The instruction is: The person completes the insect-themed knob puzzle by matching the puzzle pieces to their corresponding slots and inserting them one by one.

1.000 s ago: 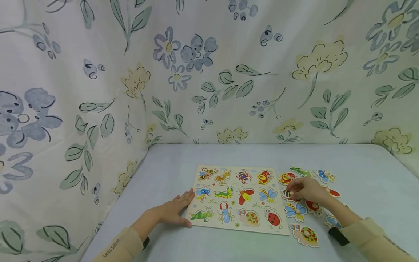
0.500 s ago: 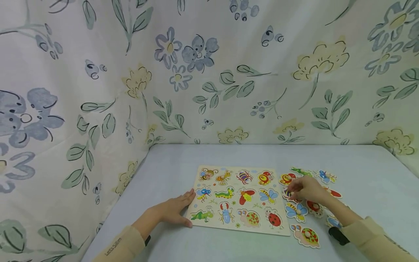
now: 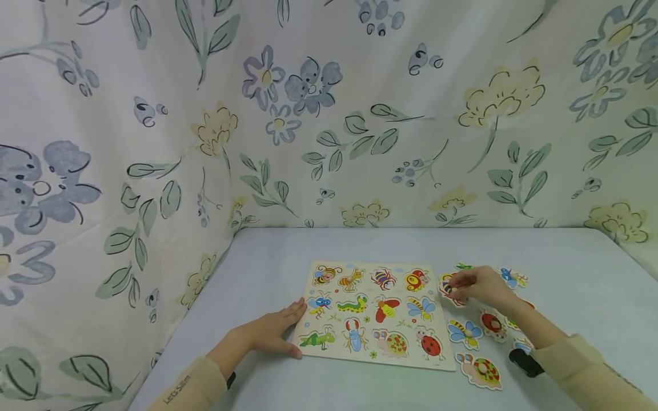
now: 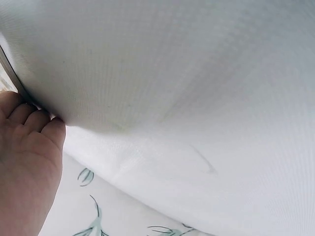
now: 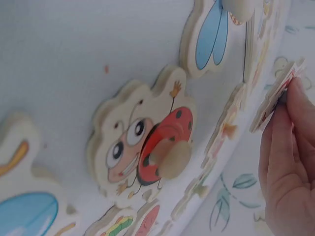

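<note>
The insect puzzle board (image 3: 372,355) lies flat on the table. My left hand (image 3: 272,332), fingers extended, rests at its left edge; in the left wrist view the fingers of my left hand (image 4: 32,152) meet the board's edge. Right of the board, my right hand (image 3: 483,287) pinches the striped spider piece (image 3: 446,287) by its knob. In the right wrist view my right hand (image 5: 290,162) holds that piece (image 5: 275,93) tilted, raised off the table.
Loose knobbed pieces lie right of the board: a dragonfly (image 3: 465,333), a snail (image 3: 483,370), a ladybug (image 3: 493,325), a blue mosquito (image 3: 511,277) and several others, some partly behind my right arm. A floral curtain (image 3: 329,114) hangs behind the table.
My right hand has lifted the spider piece from its spot among the loose pieces and moved it slightly up and away. The left hand stays at the board's edge.
</note>
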Action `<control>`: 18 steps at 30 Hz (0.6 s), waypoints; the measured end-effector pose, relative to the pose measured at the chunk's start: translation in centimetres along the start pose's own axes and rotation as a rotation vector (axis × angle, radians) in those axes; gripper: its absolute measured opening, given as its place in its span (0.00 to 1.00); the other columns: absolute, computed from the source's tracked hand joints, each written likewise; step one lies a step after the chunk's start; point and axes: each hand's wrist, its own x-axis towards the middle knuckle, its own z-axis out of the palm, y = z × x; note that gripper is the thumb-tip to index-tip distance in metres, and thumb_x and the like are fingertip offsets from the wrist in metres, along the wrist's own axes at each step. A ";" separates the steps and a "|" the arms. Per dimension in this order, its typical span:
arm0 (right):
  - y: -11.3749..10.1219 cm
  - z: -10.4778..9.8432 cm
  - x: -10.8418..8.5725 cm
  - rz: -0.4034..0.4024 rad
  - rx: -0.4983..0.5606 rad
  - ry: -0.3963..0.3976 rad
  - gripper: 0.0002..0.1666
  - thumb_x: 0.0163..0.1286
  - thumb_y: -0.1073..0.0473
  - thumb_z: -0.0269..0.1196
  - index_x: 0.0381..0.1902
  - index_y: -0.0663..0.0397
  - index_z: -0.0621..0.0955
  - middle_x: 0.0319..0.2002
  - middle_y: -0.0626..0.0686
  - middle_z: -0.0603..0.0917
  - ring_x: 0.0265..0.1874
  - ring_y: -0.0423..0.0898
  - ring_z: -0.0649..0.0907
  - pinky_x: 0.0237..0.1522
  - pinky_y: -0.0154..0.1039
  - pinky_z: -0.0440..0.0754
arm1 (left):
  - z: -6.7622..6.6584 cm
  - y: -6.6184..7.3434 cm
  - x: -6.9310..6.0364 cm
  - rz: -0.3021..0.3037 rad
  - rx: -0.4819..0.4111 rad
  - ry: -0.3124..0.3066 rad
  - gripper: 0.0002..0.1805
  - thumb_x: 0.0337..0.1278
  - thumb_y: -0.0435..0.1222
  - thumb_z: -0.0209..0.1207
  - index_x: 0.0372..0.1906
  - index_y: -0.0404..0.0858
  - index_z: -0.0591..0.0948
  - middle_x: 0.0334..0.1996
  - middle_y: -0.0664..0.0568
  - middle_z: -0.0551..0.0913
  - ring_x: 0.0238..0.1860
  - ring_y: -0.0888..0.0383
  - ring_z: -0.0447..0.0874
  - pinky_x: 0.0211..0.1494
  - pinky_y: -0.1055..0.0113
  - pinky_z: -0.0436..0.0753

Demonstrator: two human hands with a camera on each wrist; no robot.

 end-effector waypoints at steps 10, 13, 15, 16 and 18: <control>-1.0 1.4 0.9 -0.010 -0.011 0.024 0.11 0.57 0.66 0.71 0.36 0.67 0.84 0.28 0.50 0.84 0.26 0.45 0.78 0.26 0.37 0.77 | 0.3 -0.5 0.0 0.003 -0.014 0.004 0.57 0.48 0.59 0.66 0.77 0.40 0.51 0.78 0.48 0.45 0.75 0.46 0.48 0.72 0.42 0.57; -1.5 1.9 1.2 -0.003 -0.006 0.042 0.10 0.57 0.66 0.71 0.36 0.66 0.84 0.27 0.49 0.84 0.24 0.45 0.79 0.25 0.37 0.78 | 0.2 -0.6 -0.1 0.010 -0.020 0.004 0.58 0.48 0.59 0.66 0.77 0.40 0.50 0.78 0.48 0.45 0.75 0.45 0.47 0.71 0.41 0.57; -1.8 2.1 1.3 -0.007 0.002 0.046 0.10 0.57 0.66 0.71 0.36 0.67 0.84 0.26 0.49 0.84 0.23 0.45 0.79 0.24 0.38 0.78 | 0.3 -0.7 0.0 0.014 -0.023 0.004 0.58 0.48 0.59 0.66 0.77 0.40 0.50 0.78 0.48 0.45 0.76 0.45 0.47 0.72 0.42 0.57; -2.0 2.2 1.4 -0.005 0.011 0.047 0.10 0.57 0.66 0.71 0.36 0.67 0.84 0.26 0.49 0.84 0.23 0.45 0.80 0.25 0.38 0.79 | 0.3 -0.7 0.0 0.017 -0.026 0.003 0.58 0.48 0.59 0.66 0.77 0.40 0.50 0.78 0.47 0.45 0.76 0.45 0.47 0.72 0.42 0.56; -2.2 2.6 1.6 0.002 0.029 0.047 0.10 0.57 0.66 0.71 0.35 0.67 0.84 0.26 0.50 0.84 0.23 0.45 0.80 0.25 0.37 0.79 | 0.3 -0.7 0.0 0.022 -0.028 0.002 0.58 0.48 0.59 0.66 0.77 0.39 0.50 0.78 0.47 0.44 0.76 0.45 0.46 0.73 0.43 0.56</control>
